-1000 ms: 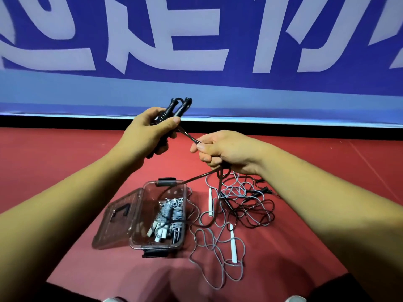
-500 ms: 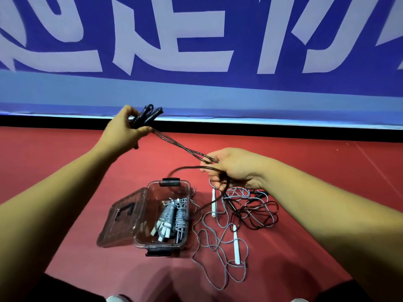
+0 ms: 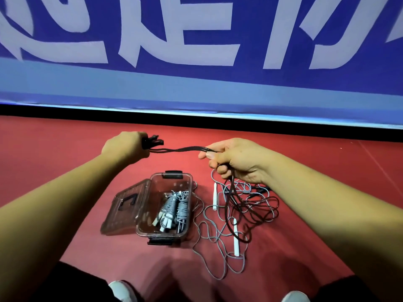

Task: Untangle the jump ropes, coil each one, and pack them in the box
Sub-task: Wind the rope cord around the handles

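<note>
My left hand [image 3: 124,146] grips the two black handles [image 3: 153,141] of a black jump rope. Its doubled cord [image 3: 181,149] runs right to my right hand [image 3: 235,160], which pinches and holds the strands. From there the black cord drops to a tangle [image 3: 248,205] on the red floor, mixed with a grey rope that has white handles [image 3: 236,238]. A clear plastic box [image 3: 188,192] stands open between my arms, lid [image 3: 122,205] flipped to the left. Coiled grey ropes [image 3: 174,210] with white handles lie inside it.
A blue banner with large white characters [image 3: 196,51] stands across the back, with a black strip at its foot. The red floor [image 3: 54,149] spreads left and right of the pile. My two shoe tips [image 3: 122,290] show at the bottom edge.
My left hand has dropped lower and swung left with the handles. My right hand has moved right and up, so the doubled black cord now stretches nearly level between them.
</note>
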`<state>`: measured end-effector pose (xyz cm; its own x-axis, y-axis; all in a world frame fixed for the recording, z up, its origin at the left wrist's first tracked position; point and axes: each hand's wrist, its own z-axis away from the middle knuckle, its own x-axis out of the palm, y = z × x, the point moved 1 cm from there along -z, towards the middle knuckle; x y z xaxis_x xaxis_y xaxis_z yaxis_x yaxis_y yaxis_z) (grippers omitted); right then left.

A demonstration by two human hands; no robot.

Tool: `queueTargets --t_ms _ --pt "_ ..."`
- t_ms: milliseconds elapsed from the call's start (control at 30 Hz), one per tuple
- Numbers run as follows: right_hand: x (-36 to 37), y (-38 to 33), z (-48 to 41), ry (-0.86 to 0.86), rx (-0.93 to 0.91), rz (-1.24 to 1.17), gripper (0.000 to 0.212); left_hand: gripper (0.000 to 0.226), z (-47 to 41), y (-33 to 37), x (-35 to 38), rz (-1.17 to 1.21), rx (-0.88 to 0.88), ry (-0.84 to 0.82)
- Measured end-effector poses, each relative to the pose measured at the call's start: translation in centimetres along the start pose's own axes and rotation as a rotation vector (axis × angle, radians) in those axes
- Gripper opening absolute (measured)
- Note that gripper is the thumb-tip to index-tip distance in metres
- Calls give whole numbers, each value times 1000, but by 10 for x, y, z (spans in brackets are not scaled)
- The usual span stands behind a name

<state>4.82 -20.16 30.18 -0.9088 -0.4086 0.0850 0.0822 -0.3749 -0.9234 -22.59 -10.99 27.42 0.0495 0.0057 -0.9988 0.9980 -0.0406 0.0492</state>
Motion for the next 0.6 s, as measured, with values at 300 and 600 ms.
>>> queueTargets --t_ms 300,600 --pt "-11 -18 -7 202 -96 -50 18 43 46 53 24 -107 371 -482" --pt "-57 -10 -16 491 -219 425 28 26 90 109 -14 96 820 -426"
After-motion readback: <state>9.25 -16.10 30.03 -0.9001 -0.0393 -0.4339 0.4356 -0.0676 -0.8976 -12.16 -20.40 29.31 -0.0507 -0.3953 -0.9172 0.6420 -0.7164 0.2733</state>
